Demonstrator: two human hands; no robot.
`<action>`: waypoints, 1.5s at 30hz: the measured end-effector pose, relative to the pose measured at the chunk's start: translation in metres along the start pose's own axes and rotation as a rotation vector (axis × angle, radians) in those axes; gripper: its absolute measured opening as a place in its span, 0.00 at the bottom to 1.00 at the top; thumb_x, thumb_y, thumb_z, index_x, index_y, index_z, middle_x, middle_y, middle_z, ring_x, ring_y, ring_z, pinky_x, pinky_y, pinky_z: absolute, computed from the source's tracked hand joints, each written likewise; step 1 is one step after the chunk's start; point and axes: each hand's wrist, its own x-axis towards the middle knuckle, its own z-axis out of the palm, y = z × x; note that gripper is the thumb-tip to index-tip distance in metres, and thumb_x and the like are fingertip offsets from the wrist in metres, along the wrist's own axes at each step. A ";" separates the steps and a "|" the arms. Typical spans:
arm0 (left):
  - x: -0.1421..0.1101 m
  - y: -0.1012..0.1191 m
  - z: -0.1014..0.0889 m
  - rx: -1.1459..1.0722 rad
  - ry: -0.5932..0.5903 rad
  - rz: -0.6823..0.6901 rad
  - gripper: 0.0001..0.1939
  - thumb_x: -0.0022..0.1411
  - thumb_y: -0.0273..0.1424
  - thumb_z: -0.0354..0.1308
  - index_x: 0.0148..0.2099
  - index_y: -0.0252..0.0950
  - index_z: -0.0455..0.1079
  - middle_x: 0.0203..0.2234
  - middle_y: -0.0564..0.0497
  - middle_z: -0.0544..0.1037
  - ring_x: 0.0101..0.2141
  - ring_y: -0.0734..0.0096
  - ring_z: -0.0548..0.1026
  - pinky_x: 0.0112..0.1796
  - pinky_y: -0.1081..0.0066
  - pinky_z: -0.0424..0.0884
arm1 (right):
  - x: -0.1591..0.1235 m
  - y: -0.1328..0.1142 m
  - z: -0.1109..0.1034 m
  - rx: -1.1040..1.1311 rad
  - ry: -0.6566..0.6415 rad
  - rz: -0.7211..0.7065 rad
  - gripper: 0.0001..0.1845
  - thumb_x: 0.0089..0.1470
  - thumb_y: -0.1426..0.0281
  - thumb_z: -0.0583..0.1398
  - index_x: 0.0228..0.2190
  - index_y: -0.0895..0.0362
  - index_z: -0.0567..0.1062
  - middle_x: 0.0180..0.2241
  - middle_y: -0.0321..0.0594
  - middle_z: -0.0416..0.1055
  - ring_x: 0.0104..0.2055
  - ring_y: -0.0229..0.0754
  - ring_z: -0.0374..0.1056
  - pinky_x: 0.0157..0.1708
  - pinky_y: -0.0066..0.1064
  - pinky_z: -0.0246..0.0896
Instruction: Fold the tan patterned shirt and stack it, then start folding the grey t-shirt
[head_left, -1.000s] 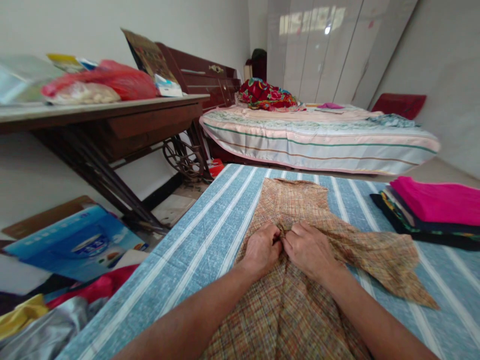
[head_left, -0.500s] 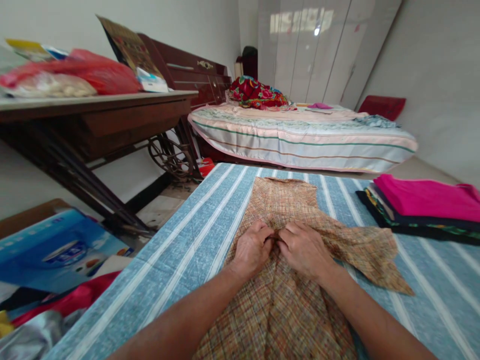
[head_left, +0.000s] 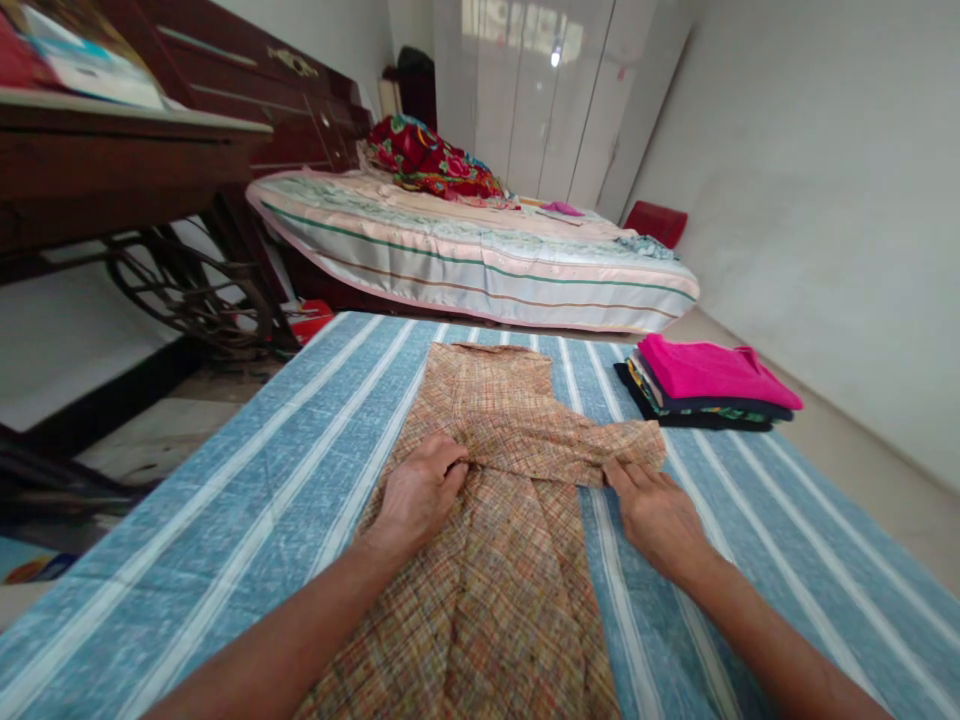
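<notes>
A brown plaid garment (head_left: 510, 560) lies lengthwise on the blue-and-white striped cloth (head_left: 300, 440). Its near part runs out of the bottom of the picture. The sleeve (head_left: 555, 440) reaches out to the right, fairly straight. My left hand (head_left: 424, 490) is closed, thumb against curled fingers, pinching the fabric where the sleeve's lower edge crosses the body. Near the cuff, my right hand (head_left: 656, 515) grips the sleeve's lower edge, with its thumb mostly hidden.
To the right sits a stack of folded clothes (head_left: 709, 375), bright pink on top. Beyond the striped surface stands a bed (head_left: 465, 260) with a red floral bundle (head_left: 435, 160). A treadle sewing table (head_left: 135, 180) is at the left, and a wardrobe (head_left: 517, 100) at the back.
My right hand has moved from beside the left hand out to the cuff end. The sleeve, earlier slanting and crumpled, now lies straighter and flatter. The view has turned right.
</notes>
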 end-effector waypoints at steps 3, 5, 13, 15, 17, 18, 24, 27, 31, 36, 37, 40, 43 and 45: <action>0.000 -0.002 0.002 0.011 0.013 0.001 0.11 0.60 0.31 0.47 0.35 0.39 0.71 0.34 0.49 0.76 0.38 0.65 0.74 0.43 0.66 0.69 | 0.000 0.011 0.001 -0.037 -0.020 0.003 0.18 0.51 0.82 0.52 0.42 0.60 0.74 0.37 0.45 0.74 0.38 0.45 0.67 0.38 0.33 0.57; 0.000 -0.003 0.001 0.005 0.019 0.001 0.11 0.59 0.31 0.47 0.36 0.39 0.71 0.35 0.49 0.76 0.38 0.65 0.74 0.43 0.66 0.69 | 0.003 0.021 -0.003 -0.038 -0.003 -0.012 0.16 0.51 0.82 0.53 0.37 0.59 0.76 0.34 0.44 0.74 0.37 0.46 0.67 0.37 0.33 0.57; 0.001 -0.001 0.001 -0.015 0.026 0.000 0.09 0.57 0.29 0.47 0.33 0.39 0.69 0.34 0.49 0.76 0.43 0.63 0.73 0.48 0.64 0.68 | 0.002 0.056 -0.021 0.137 -0.024 -0.044 0.19 0.50 0.83 0.49 0.36 0.56 0.76 0.35 0.41 0.74 0.39 0.42 0.68 0.41 0.31 0.58; 0.000 -0.002 0.002 -0.007 0.026 0.004 0.08 0.57 0.29 0.47 0.33 0.39 0.69 0.35 0.49 0.76 0.45 0.63 0.72 0.49 0.64 0.67 | -0.004 0.053 -0.021 0.157 -0.116 -0.080 0.20 0.49 0.84 0.49 0.35 0.56 0.76 0.33 0.40 0.74 0.38 0.41 0.68 0.42 0.31 0.58; 0.000 -0.001 0.002 0.003 0.018 0.003 0.08 0.57 0.29 0.48 0.33 0.38 0.68 0.35 0.49 0.75 0.45 0.64 0.72 0.48 0.64 0.67 | -0.012 0.046 -0.019 0.134 -0.094 -0.083 0.20 0.50 0.83 0.49 0.37 0.57 0.76 0.36 0.41 0.74 0.40 0.43 0.67 0.43 0.34 0.59; -0.001 -0.001 0.001 0.009 0.008 -0.002 0.08 0.57 0.28 0.48 0.34 0.38 0.68 0.35 0.49 0.75 0.44 0.64 0.73 0.47 0.64 0.68 | -0.016 0.041 -0.016 0.117 -0.052 -0.067 0.19 0.51 0.82 0.50 0.39 0.58 0.75 0.38 0.43 0.73 0.42 0.44 0.67 0.44 0.35 0.59; -0.001 0.002 -0.001 0.032 -0.017 -0.039 0.08 0.57 0.28 0.48 0.35 0.38 0.68 0.35 0.48 0.75 0.40 0.65 0.73 0.45 0.65 0.69 | -0.031 0.030 0.008 0.012 0.086 0.201 0.18 0.51 0.75 0.54 0.45 0.64 0.69 0.42 0.51 0.71 0.43 0.51 0.66 0.37 0.38 0.65; -0.001 0.002 -0.001 0.018 -0.015 -0.045 0.08 0.57 0.27 0.48 0.35 0.37 0.69 0.35 0.47 0.75 0.41 0.63 0.73 0.45 0.64 0.69 | -0.029 0.042 0.012 0.009 0.146 0.163 0.17 0.47 0.81 0.52 0.40 0.62 0.72 0.41 0.50 0.72 0.41 0.49 0.67 0.38 0.38 0.65; -0.002 0.002 -0.001 0.009 -0.006 -0.049 0.08 0.57 0.27 0.47 0.34 0.37 0.68 0.35 0.47 0.75 0.44 0.62 0.72 0.46 0.63 0.68 | -0.027 0.058 -0.001 0.071 0.396 -0.051 0.17 0.49 0.82 0.51 0.38 0.60 0.74 0.45 0.49 0.70 0.52 0.50 0.63 0.49 0.40 0.61; -0.004 0.001 0.001 0.017 -0.004 -0.069 0.07 0.56 0.26 0.48 0.33 0.37 0.66 0.33 0.48 0.74 0.40 0.64 0.73 0.44 0.63 0.68 | -0.044 0.053 -0.003 0.105 0.307 -0.182 0.19 0.53 0.81 0.49 0.38 0.57 0.75 0.44 0.45 0.73 0.53 0.48 0.62 0.52 0.46 0.57; -0.004 0.001 0.001 0.018 -0.002 -0.071 0.06 0.55 0.26 0.48 0.33 0.37 0.66 0.33 0.48 0.74 0.40 0.64 0.73 0.43 0.64 0.68 | -0.049 0.051 0.001 0.115 0.255 -0.193 0.19 0.53 0.82 0.49 0.39 0.57 0.76 0.43 0.45 0.73 0.51 0.48 0.64 0.51 0.45 0.57; -0.004 0.001 0.002 0.022 0.003 -0.079 0.06 0.55 0.26 0.49 0.33 0.38 0.66 0.34 0.48 0.74 0.40 0.64 0.73 0.43 0.64 0.68 | -0.061 0.050 0.009 0.176 0.182 -0.195 0.21 0.51 0.80 0.50 0.43 0.58 0.75 0.44 0.46 0.73 0.50 0.46 0.65 0.49 0.42 0.60; -0.004 0.003 0.001 0.031 0.000 -0.086 0.06 0.54 0.26 0.50 0.34 0.37 0.66 0.35 0.48 0.73 0.40 0.63 0.72 0.43 0.64 0.68 | -0.065 0.048 0.007 0.244 0.152 -0.198 0.20 0.52 0.76 0.52 0.46 0.57 0.73 0.48 0.45 0.71 0.53 0.46 0.63 0.51 0.40 0.59; -0.005 0.005 0.001 0.046 0.005 -0.093 0.06 0.54 0.25 0.51 0.35 0.38 0.66 0.35 0.48 0.73 0.41 0.63 0.72 0.43 0.64 0.68 | -0.063 0.043 0.001 0.261 0.129 -0.201 0.18 0.53 0.74 0.53 0.45 0.55 0.74 0.47 0.43 0.71 0.52 0.46 0.63 0.53 0.42 0.58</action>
